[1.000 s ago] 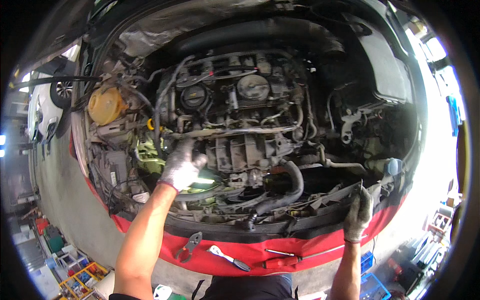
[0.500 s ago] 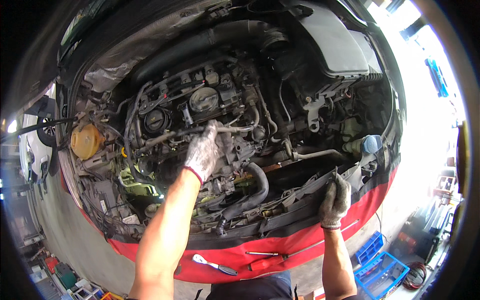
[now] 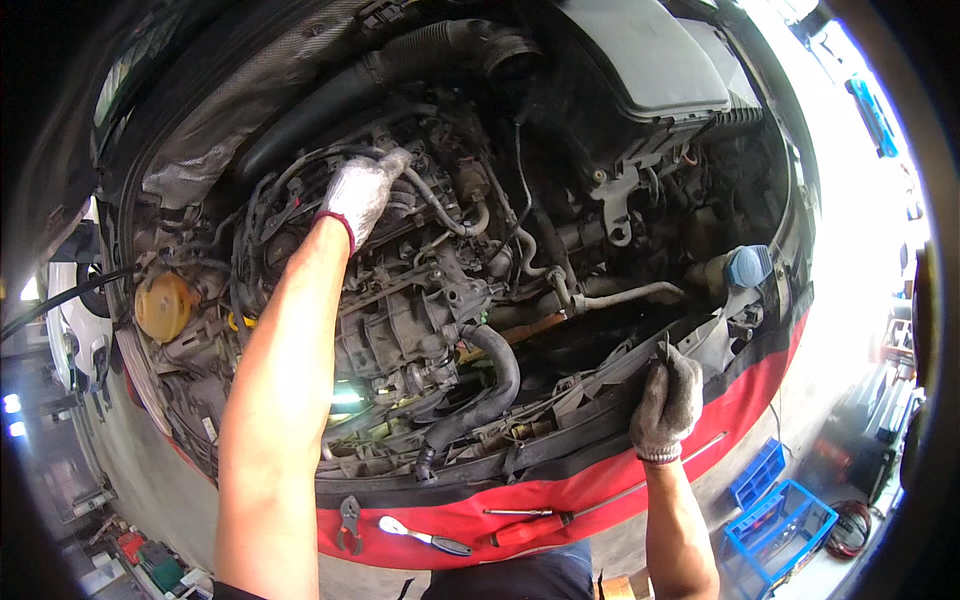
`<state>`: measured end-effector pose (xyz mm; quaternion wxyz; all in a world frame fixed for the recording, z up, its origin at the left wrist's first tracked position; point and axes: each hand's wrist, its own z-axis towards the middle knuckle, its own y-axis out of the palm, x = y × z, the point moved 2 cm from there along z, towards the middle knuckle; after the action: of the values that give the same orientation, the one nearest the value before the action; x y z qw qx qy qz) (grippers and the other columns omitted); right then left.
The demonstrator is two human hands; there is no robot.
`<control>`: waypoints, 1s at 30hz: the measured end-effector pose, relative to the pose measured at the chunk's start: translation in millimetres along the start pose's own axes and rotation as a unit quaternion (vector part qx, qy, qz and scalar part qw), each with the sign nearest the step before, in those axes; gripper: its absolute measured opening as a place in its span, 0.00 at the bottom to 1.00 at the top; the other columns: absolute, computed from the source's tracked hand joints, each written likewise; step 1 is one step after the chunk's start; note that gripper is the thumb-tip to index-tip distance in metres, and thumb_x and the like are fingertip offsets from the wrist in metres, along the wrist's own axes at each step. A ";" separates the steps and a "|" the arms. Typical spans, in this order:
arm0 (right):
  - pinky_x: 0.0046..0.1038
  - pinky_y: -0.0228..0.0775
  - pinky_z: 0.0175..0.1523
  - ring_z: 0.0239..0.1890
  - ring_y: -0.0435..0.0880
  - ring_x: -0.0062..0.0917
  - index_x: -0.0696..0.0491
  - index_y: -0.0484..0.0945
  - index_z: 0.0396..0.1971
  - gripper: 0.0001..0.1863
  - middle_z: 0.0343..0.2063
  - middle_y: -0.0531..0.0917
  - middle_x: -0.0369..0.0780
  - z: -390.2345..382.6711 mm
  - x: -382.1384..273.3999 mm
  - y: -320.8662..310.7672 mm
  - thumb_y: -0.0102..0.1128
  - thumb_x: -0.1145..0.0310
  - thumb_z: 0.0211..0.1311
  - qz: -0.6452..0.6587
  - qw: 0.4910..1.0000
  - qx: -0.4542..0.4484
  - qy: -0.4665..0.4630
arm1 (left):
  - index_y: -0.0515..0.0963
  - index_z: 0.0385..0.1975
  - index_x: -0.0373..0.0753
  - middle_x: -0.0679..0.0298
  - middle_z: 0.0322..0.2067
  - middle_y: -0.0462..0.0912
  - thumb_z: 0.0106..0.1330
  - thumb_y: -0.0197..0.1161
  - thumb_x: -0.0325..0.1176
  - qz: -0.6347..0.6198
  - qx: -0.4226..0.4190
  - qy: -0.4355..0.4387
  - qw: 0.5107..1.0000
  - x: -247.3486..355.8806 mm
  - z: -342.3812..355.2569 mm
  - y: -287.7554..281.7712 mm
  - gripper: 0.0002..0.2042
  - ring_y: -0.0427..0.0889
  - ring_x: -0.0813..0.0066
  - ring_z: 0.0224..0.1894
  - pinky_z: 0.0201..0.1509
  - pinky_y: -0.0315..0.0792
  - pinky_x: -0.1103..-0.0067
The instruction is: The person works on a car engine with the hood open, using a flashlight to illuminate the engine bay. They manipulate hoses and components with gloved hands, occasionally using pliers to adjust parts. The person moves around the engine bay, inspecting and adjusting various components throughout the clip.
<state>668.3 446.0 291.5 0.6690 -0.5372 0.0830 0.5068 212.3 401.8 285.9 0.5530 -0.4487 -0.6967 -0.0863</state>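
Note:
My left hand (image 3: 362, 196), in a grimy white glove with a dark red cuff, is closed round a dark hose (image 3: 432, 200) above the top of the engine (image 3: 385, 325). The hose bends down from my fingers to a pipe joint at the right. At the front edge of the engine bay my right hand (image 3: 668, 405), in a dirty grey glove, is closed in a pinch. A small dark tip shows above its fingers, too little to name. Beneath that hand runs the black front panel (image 3: 590, 460).
A red cover (image 3: 400, 548) drapes the front edge, carrying pliers (image 3: 349, 525), a ratchet (image 3: 425, 536) and a red-handled screwdriver (image 3: 530, 528). A yellow-orange reservoir (image 3: 166, 307) sits left, a blue cap (image 3: 748, 266) right. Blue crates (image 3: 780, 535) stand on the floor.
My left hand has moved up and to the left, lifting the hose from across the engine front. My right hand stays in nearly the same place. Pliers have come into view.

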 end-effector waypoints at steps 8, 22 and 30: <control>0.35 0.76 0.43 0.36 0.82 0.41 0.59 0.81 0.47 0.12 0.37 0.84 0.47 4.1 -0.6 -1.7 0.57 0.78 0.64 0.001 1.000 0.002 -0.015 | 0.82 0.32 0.33 0.57 0.22 0.84 0.72 0.55 0.47 0.286 -0.064 -0.133 0.947 18.1 -35.2 13.7 0.21 0.83 0.68 0.22 0.28 0.78 0.71; 0.35 0.76 0.38 0.32 0.83 0.41 0.59 0.80 0.46 0.15 0.34 0.84 0.46 6.9 4.8 -6.2 0.61 0.82 0.57 0.024 0.999 0.009 -0.030 | 0.80 0.45 0.35 0.49 0.45 0.83 0.67 0.59 0.46 0.645 -0.120 0.174 0.734 -21.7 -67.7 108.4 0.19 0.83 0.53 0.49 0.54 0.77 0.61; 0.35 0.77 0.37 0.31 0.83 0.41 0.58 0.80 0.45 0.15 0.31 0.83 0.46 7.8 6.0 -9.5 0.62 0.81 0.56 0.052 0.998 0.017 -0.019 | 0.80 0.42 0.40 0.57 0.39 0.81 0.67 0.60 0.41 0.632 -0.078 0.355 0.685 -17.7 -68.0 95.2 0.13 0.83 0.57 0.42 0.43 0.78 0.64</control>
<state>675.1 456.7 296.8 0.6521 -0.5112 0.1064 0.5496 327.8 406.0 260.5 0.6455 -0.7599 0.0093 0.0768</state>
